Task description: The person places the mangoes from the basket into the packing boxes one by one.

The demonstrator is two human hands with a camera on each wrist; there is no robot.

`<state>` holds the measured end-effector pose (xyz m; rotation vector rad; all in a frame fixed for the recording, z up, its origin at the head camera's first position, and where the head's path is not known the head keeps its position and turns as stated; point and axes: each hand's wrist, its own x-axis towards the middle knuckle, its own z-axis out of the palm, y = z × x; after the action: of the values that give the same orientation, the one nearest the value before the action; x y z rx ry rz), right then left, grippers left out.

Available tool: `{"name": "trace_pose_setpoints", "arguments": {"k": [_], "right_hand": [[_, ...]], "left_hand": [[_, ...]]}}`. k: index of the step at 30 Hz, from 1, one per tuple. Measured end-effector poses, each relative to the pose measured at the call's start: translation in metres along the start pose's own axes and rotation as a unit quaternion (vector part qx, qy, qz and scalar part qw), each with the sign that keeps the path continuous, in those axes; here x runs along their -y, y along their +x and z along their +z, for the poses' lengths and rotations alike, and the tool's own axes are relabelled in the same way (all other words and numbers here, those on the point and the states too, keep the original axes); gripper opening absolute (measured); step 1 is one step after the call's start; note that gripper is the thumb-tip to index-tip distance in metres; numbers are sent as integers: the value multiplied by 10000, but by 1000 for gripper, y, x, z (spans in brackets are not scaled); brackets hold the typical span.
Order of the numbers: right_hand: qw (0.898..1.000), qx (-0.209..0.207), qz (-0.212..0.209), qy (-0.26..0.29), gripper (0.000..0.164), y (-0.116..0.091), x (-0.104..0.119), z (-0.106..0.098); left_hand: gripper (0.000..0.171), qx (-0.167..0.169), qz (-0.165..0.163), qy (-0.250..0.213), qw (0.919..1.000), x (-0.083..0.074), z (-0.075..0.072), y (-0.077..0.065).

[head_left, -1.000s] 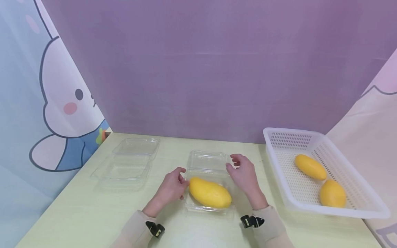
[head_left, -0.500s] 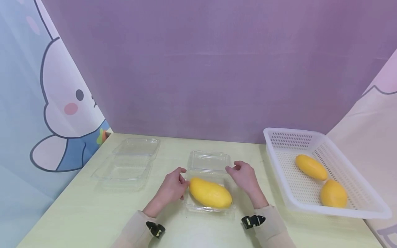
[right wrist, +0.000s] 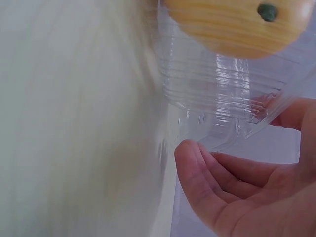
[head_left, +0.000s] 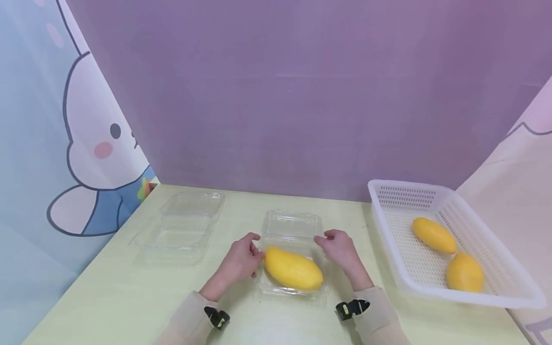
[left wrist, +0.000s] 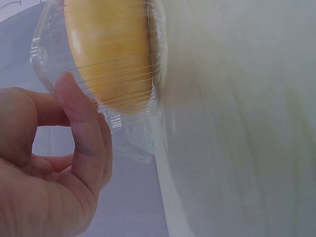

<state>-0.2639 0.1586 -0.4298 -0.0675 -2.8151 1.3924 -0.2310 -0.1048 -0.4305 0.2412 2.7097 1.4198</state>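
Observation:
A yellow mango [head_left: 293,269] lies in the near half of a clear plastic clamshell box [head_left: 290,290], whose lid is folded back behind it. At the box's left side is my left hand [head_left: 242,261]; in the left wrist view its thumb and a finger [left wrist: 81,116] pinch the rim by the mango's end. My right hand [head_left: 340,248] is at the right side, near where lid and base join. Seen from the right wrist, its fingers [right wrist: 190,165] are bent loosely just off the box, and the thumb is partly hidden behind the plastic wall.
Another clear clamshell box [head_left: 181,230] stands opened at the left. A white perforated basket [head_left: 394,244] at the right holds two more mangoes, one [head_left: 434,235] behind the other [head_left: 465,272]. A purple panel [head_left: 276,96] rises behind the table.
My right hand has come down and slightly nearer to the box, from beside the lid to the fold. The left hand, box and mango have stayed in place.

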Motion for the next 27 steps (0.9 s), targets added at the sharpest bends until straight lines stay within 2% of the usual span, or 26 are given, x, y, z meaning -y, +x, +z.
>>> {"name": "trace_pose_setpoints", "arguments": {"k": [10, 27], "right_hand": [[9995, 80, 50, 315, 59, 0, -2, -1], [9996, -211, -154, 139, 56, 0, -3, -4]], "left_hand": [[48, -8, 9, 74, 10000, 0, 1, 3], [48, -13, 72, 63, 10000, -1, 3, 4]]}}
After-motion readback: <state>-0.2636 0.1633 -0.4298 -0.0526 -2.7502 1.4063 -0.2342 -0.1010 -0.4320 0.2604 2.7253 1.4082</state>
